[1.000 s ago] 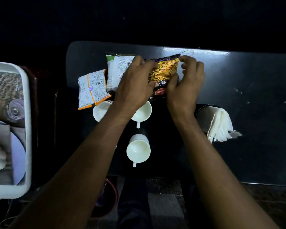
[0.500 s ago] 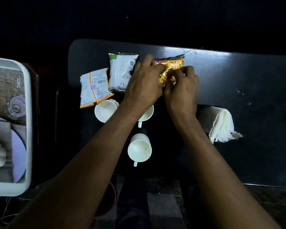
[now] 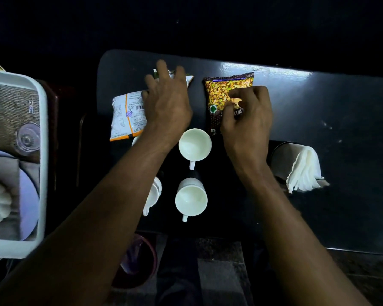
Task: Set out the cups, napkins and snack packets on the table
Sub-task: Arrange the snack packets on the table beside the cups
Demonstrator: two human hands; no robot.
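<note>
Sitting near the far table [image 3: 318, 120] edge, yellow packet [image 3: 221, 93] is pinched by right hand [image 3: 248, 124]; left hand [image 3: 168, 107] fingers [image 3: 161, 69] spread

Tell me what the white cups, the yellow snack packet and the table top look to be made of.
The white cups: likely glazed ceramic, possibly plastic; smooth even white walls, moulded handles. The yellow snack packet: glossy printed plastic film, creased. The table top: dark painted or laminated board, it seems; a bright light streak reflects off it.
</note>
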